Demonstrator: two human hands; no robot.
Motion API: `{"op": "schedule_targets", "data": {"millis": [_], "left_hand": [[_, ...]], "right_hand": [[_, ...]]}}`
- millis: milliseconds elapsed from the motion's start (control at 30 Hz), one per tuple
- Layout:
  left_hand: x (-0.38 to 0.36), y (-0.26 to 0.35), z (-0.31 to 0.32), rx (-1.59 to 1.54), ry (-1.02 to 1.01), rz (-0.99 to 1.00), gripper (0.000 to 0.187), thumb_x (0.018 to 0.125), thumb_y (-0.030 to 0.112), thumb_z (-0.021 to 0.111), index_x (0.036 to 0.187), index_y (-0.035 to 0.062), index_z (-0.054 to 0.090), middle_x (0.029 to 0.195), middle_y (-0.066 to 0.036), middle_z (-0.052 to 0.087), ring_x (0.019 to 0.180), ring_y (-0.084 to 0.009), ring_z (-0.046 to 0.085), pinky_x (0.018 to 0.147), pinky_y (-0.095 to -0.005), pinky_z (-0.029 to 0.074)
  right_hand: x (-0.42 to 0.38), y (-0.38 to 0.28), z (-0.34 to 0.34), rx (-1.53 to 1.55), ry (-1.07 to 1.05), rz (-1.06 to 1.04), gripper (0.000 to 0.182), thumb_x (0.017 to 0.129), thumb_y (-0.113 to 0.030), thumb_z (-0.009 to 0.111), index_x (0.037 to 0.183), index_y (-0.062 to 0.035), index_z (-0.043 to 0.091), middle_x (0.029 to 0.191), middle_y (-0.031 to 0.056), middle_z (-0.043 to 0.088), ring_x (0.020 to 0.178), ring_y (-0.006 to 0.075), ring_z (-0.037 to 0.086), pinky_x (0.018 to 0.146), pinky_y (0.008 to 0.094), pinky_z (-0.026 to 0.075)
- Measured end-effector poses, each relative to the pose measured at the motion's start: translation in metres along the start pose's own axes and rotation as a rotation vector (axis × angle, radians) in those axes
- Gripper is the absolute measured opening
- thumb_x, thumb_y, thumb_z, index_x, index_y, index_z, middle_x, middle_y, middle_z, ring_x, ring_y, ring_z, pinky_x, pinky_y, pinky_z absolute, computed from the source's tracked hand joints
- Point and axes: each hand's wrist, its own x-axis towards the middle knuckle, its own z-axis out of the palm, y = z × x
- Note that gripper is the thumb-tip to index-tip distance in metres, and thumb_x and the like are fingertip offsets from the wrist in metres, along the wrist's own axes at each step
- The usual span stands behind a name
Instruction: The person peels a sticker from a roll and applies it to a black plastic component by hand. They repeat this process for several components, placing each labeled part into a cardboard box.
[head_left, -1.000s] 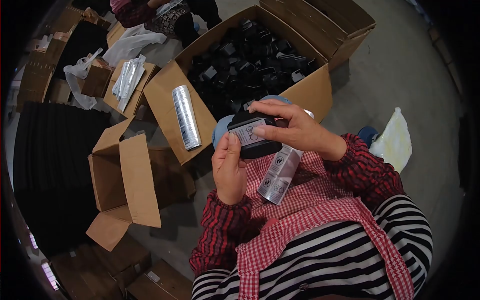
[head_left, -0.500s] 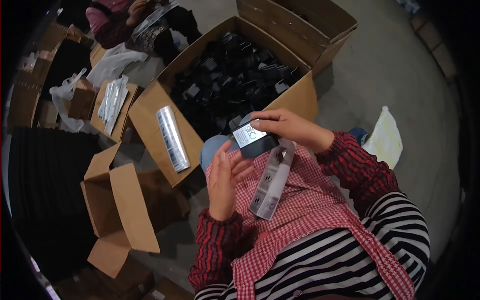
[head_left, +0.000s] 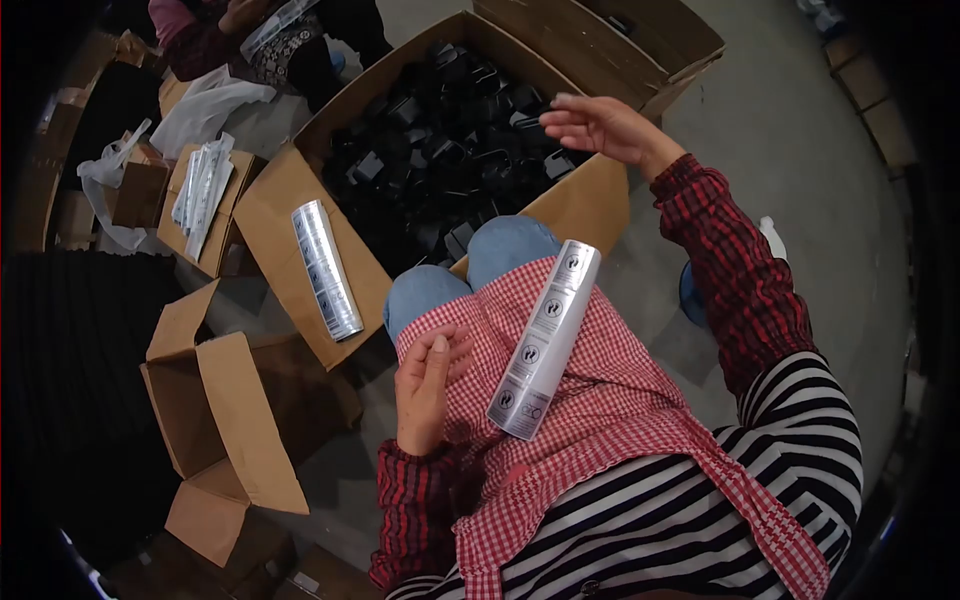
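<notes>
This was a packing workshop or warehouse floor. A large cardboard carton brimmed with small black plastic parts, an open empty box and label rolls lay around on bare concrete, and another seated worker handled stock nearby.

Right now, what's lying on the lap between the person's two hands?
In the head view, a silvery strip of labels lies on the red checked apron, between the left hand near the lap and the right hand over the box of black parts.
</notes>
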Motion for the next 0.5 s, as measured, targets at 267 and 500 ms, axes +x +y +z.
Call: {"op": "schedule_targets", "data": {"millis": [267, 500], "left_hand": [[0.023, -0.003, -0.011, 0.08, 0.054, 0.028, 0.026, 0.097, 0.019, 0.047, 0.111, -0.0015, 0.055, 0.11, -0.008, 0.06, 0.1, -0.0151, 0.058, 0.086, -0.0264, 0.046], [0.038, -0.024, -0.026, 0.181, -0.078, -0.031, 0.03, 0.094, 0.015, 0.054, 0.118, -0.0015, 0.052, 0.11, -0.009, 0.06, 0.103, -0.0173, 0.057, 0.088, -0.0278, 0.045]], "right_hand": [[0.082, 0.109, 0.015, -0.484, 0.103, 0.255, 0.044, 0.086, -0.014, 0.062, 0.125, 0.0009, 0.049, 0.106, 0.0093, 0.064, 0.089, 0.0147, 0.063, 0.078, 0.0279, 0.052], [0.133, 0.162, 0.012, -1.068, -0.265, 0.171, 0.051, 0.082, -0.012, 0.065, 0.129, -0.0069, 0.049, 0.114, 0.0081, 0.062, 0.099, 0.0197, 0.06, 0.084, 0.03, 0.05]]}}
